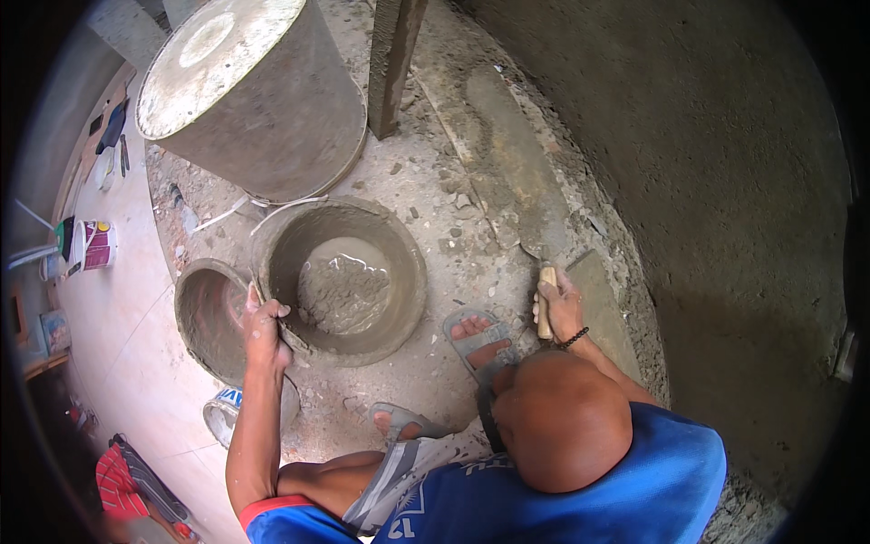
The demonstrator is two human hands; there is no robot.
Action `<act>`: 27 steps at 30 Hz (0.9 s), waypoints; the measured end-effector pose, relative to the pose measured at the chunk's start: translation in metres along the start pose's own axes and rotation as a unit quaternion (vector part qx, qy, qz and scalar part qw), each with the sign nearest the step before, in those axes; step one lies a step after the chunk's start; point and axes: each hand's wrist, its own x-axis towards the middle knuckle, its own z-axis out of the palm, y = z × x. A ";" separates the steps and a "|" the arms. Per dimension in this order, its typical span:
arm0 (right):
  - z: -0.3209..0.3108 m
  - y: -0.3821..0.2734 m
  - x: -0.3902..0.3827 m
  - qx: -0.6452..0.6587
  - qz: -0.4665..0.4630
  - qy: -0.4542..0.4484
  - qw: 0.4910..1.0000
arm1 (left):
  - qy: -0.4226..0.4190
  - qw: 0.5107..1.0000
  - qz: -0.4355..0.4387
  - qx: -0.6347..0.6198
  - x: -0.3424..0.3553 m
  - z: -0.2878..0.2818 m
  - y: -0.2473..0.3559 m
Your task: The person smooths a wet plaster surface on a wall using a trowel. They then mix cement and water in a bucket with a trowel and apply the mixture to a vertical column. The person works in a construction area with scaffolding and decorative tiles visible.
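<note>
Where the pale tiled floor [136, 335] nears its left edge, I make out a white-and-magenta bucket [98, 245], and closer to the near edge lies a red and dark striped cloth [127, 480]. Farther right, along the left edge of the rough, gritty floor [435, 190], stands a mortar-caked tub [201, 313], with a white pail [220, 417] just below it in my view. Beside that tub I see the left grip [265, 331], a bare hand closed on the rim of the large mortar bucket [410, 281]; I cannot tell whether its fingers take in the tub's rim too. Wet grey mortar [340, 295] sits in the bottom of the bucket. Behind it rises a big pale drum [263, 127], then an upright post [394, 68]. Next come two sandalled feet [478, 343], well inside the floor's edges. To their right, the right grip [566, 308] is wrapped round a wooden-handled tool [546, 308], whose far end I cannot make out clearly. A flat grey board [605, 304] lies just beside, near the floor's right edge, below the dark grey wall [743, 181].
</note>
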 end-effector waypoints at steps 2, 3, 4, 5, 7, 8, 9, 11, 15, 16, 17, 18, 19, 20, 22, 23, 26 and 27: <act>0.019 0.006 0.002 0.013 0.001 0.002 1.000 | -0.003 1.000 -0.002 0.003 0.001 0.000 0.001; 0.028 0.010 0.002 0.019 0.001 0.004 1.000 | -0.005 1.000 -0.004 0.004 0.001 -0.001 0.000; 0.036 0.009 0.000 0.035 -0.027 0.010 0.999 | -0.003 1.000 -0.003 0.007 0.002 -0.003 -0.001; 0.042 0.009 0.000 0.037 -0.026 0.009 0.999 | -0.002 1.000 -0.002 0.010 0.004 -0.006 -0.003; 0.053 0.009 0.003 0.040 -0.025 0.007 0.999 | -0.004 1.000 -0.005 0.006 0.004 -0.006 -0.003; 0.060 0.004 0.006 0.045 0.006 -0.002 0.999 | -0.006 1.000 -0.009 0.000 0.002 -0.003 -0.001; 0.069 0.005 0.007 0.061 0.000 0.010 0.998 | -0.009 1.000 -0.013 -0.007 0.001 -0.001 0.000; 0.093 0.003 0.005 0.097 -0.012 0.027 0.995 | -0.010 1.000 -0.016 -0.022 0.007 -0.012 -0.006; 0.104 -0.004 0.000 0.089 -0.019 0.030 0.995 | 0.012 0.999 -0.015 -0.028 0.015 -0.019 -0.013; 0.105 0.001 0.004 0.088 -0.029 0.031 0.995 | -0.007 0.999 -0.013 -0.038 0.014 -0.018 -0.013; 0.108 0.008 0.011 0.088 -0.039 0.031 0.995 | -0.018 0.999 -0.014 -0.043 0.013 -0.018 -0.012; 0.109 0.014 0.016 0.088 -0.049 0.032 0.994 | -0.029 0.998 -0.016 -0.048 0.013 -0.018 -0.012; 0.111 0.012 0.018 0.103 -0.045 0.033 0.993 | -0.039 0.998 -0.017 -0.053 0.013 -0.019 -0.011; 0.113 0.009 0.023 0.118 -0.040 0.034 0.992 | -0.034 0.998 -0.016 -0.055 0.013 -0.019 -0.011; 0.122 0.003 0.034 0.116 -0.054 0.051 0.991 | -0.024 0.998 -0.015 -0.060 0.014 -0.019 -0.012; 0.127 0.002 0.039 0.120 -0.055 0.053 0.990 | -0.029 0.998 -0.014 -0.055 0.015 -0.020 -0.013; 0.141 -0.003 0.047 0.133 -0.048 0.056 0.988 | -0.034 0.998 -0.014 -0.047 0.015 -0.020 -0.012; 0.144 -0.004 0.047 0.134 -0.050 0.059 0.988 | -0.030 0.998 -0.014 -0.048 0.013 -0.018 -0.011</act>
